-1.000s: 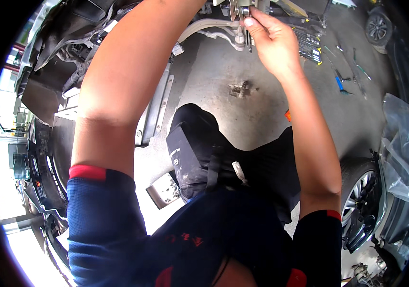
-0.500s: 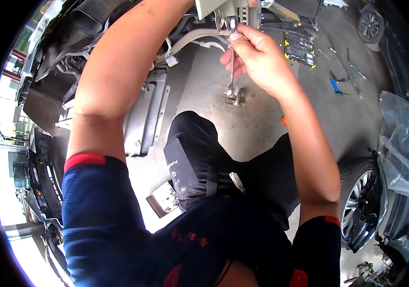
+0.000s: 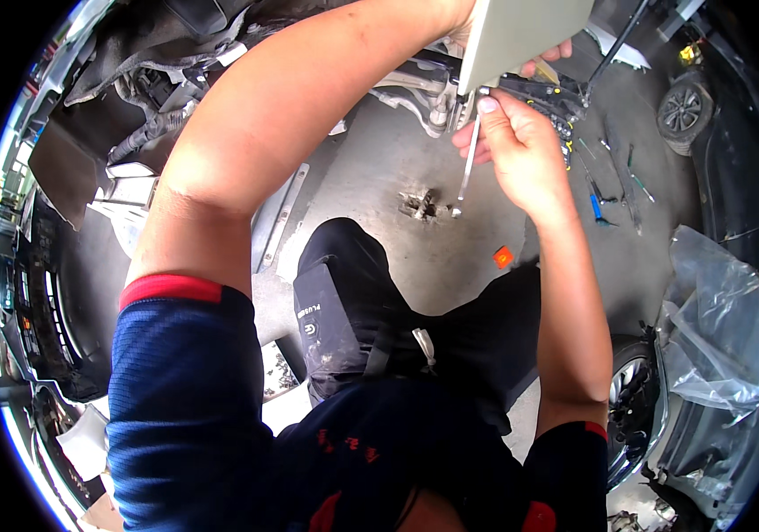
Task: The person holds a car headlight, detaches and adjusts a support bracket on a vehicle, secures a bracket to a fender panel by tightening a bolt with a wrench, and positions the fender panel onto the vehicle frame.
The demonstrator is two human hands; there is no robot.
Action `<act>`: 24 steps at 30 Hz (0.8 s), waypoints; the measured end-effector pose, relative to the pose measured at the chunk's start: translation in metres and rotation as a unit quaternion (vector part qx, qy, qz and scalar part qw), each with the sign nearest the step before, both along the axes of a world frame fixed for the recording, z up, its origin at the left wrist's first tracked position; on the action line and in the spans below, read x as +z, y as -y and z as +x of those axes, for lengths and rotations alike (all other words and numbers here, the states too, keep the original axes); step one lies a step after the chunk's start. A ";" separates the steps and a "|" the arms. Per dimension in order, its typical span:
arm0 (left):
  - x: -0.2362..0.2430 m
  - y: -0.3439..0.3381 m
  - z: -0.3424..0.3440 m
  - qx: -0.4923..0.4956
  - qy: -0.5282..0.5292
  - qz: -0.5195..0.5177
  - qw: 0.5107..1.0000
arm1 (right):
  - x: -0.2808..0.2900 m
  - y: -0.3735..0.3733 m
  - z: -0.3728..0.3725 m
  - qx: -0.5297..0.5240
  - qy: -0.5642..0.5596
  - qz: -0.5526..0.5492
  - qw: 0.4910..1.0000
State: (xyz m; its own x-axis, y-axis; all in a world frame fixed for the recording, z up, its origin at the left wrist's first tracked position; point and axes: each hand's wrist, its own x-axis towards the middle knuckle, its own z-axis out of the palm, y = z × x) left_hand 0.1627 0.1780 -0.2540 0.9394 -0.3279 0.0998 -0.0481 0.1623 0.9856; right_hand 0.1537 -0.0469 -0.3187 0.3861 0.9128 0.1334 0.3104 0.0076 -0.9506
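Observation:
My left hand [image 3: 551,58] reaches up to a pale grey-green panel [image 3: 521,40] at the top. Its fingers wrap the panel's far edge, and most of the hand is hidden behind it. Just below, my right hand [image 3: 521,137] pinches a slim silver wrench [image 3: 469,168] between thumb and fingers near its upper end. The wrench's upper end meets the bracket area at the panel's lower corner. Its lower end hangs free over the floor. Whether the wrench sits on a bolt I cannot tell.
Exposed car front parts [image 3: 157,106] fill the upper left. On the floor lie an orange piece [image 3: 503,257], a blue-handled tool [image 3: 597,209] and a partly hidden socket set [image 3: 566,142]. To the right are a wheel [image 3: 632,390] and clear plastic sheeting [image 3: 716,328].
The view has shifted, and more of the panel shows. My right hand keeps its pinch on the wrench, whose lower end has swung slightly left relative to its top.

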 end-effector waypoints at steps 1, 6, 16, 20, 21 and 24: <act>-0.008 -0.010 0.005 0.007 0.007 -0.006 1.000 | -0.002 -0.005 -0.002 0.007 0.007 -0.006 1.000; 0.000 -0.021 0.014 -0.103 -0.045 -0.018 0.993 | -0.011 -0.013 -0.005 -0.084 0.241 0.118 0.960; 0.021 0.056 -0.019 0.308 -0.018 0.131 0.942 | -0.015 -0.018 -0.014 -0.043 0.059 0.068 0.995; 0.007 0.016 0.000 0.164 0.022 0.052 0.985 | -0.018 -0.022 -0.019 -0.064 0.066 0.056 0.994; 0.012 0.024 -0.003 0.165 0.021 0.068 0.984 | -0.024 -0.020 -0.011 -0.074 0.069 0.056 0.993; 0.024 0.041 -0.033 0.190 0.020 0.114 0.975 | -0.018 -0.010 -0.005 -0.050 0.101 0.037 0.993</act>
